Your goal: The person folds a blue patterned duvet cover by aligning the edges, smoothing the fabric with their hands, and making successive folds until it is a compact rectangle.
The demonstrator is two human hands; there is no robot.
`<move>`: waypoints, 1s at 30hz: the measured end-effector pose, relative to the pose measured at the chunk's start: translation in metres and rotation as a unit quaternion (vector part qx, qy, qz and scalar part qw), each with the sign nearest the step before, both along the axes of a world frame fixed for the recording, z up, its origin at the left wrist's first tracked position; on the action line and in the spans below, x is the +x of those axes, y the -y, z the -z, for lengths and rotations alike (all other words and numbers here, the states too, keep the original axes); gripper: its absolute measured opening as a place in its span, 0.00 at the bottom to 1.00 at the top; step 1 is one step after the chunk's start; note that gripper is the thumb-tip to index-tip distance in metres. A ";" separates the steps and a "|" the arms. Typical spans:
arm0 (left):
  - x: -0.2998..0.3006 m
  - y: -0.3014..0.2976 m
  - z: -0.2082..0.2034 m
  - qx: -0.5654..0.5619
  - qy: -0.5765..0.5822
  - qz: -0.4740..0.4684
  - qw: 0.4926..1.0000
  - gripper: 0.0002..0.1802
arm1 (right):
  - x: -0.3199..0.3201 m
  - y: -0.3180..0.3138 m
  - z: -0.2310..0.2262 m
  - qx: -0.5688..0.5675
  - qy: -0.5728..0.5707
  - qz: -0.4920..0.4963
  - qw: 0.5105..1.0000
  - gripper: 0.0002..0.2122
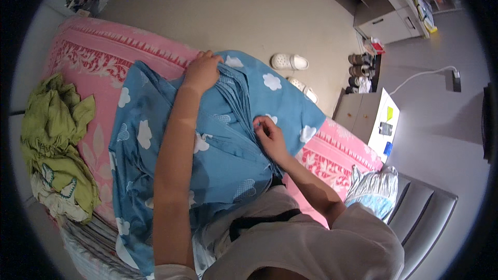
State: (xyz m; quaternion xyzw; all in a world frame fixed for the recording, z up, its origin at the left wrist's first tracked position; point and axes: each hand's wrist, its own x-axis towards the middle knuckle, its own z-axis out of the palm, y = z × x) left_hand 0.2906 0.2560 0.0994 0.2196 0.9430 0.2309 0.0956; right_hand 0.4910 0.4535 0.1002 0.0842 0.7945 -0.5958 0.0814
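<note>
A large blue bed sheet [218, 135] printed with white clouds lies spread across the bed and up to my lap. A band of it is gathered into narrow folds running from far left to near right. My left hand [203, 72] is closed on the far end of these folds, by the bed's far edge. Nearer to me and further right, my right hand [271, 137] pinches the same folds, thumb against fingers. Part of the sheet hangs loose beyond the folds, over the bed's far side.
The bed has a pink patterned cover [98, 54]. Green clothing [57, 129] lies at its left end, a silvery bundle [371, 189] by the grey headboard [425, 212]. White clogs [289, 61] stand on the floor beyond. A white bedside cabinet [363, 116] and shoes [360, 70] are at right.
</note>
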 end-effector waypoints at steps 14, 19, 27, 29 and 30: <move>-0.002 0.006 -0.006 0.031 0.013 -0.003 0.999 0.18 | -0.002 0.002 0.005 0.029 -0.028 0.006 0.999 0.05; -0.010 0.007 0.002 0.016 -0.016 0.014 1.000 0.17 | -0.003 0.005 0.006 -0.012 -0.009 0.011 1.000 0.04; 0.019 -0.015 -0.028 -0.183 0.011 0.046 0.982 0.17 | -0.003 0.004 0.004 -0.001 0.010 0.014 1.000 0.05; 0.025 -0.014 -0.018 -0.164 -0.024 0.042 0.985 0.17 | -0.001 0.005 0.007 0.024 0.013 0.014 1.000 0.05; 0.027 -0.006 -0.012 -0.135 -0.031 0.028 0.990 0.17 | -0.001 0.005 0.010 0.021 0.000 0.015 1.000 0.05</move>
